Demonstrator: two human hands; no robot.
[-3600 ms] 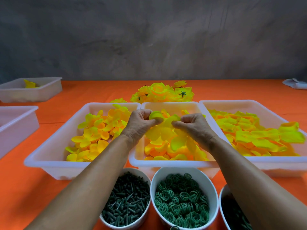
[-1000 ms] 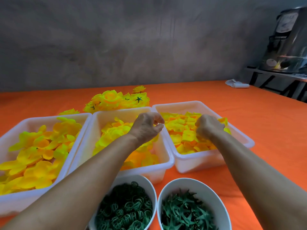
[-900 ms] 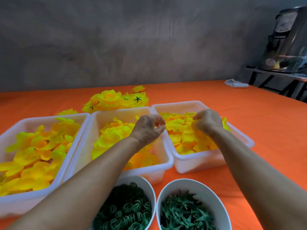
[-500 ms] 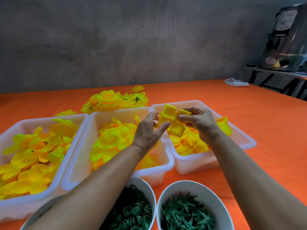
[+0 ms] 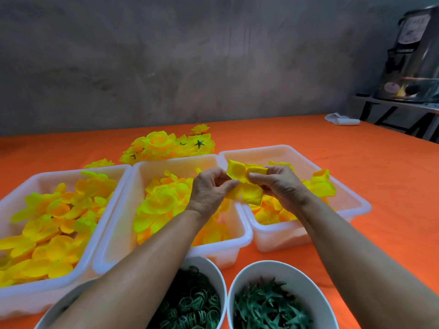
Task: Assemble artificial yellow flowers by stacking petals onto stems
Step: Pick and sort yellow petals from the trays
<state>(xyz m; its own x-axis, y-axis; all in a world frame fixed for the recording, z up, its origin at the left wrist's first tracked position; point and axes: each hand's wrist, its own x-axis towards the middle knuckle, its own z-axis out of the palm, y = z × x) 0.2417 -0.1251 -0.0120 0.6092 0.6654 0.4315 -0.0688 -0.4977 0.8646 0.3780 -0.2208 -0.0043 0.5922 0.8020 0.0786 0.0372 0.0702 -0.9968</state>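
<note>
Right hand [image 5: 280,186] just lifted a petal piece [image 5: 244,184] from the right bin [image 5: 356,205] — both hands' fingers now pinch it, left hand [image 5: 209,188] likely stacking next.

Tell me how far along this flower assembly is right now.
Done: a heap of finished yellow flowers lies behind the trays. In hand: the left hand and right hand both pinch a yellow petal piece above the right tray. Left: all three trays hold loose petals, and the bowls of green rings and green star pieces look well stocked.
</note>
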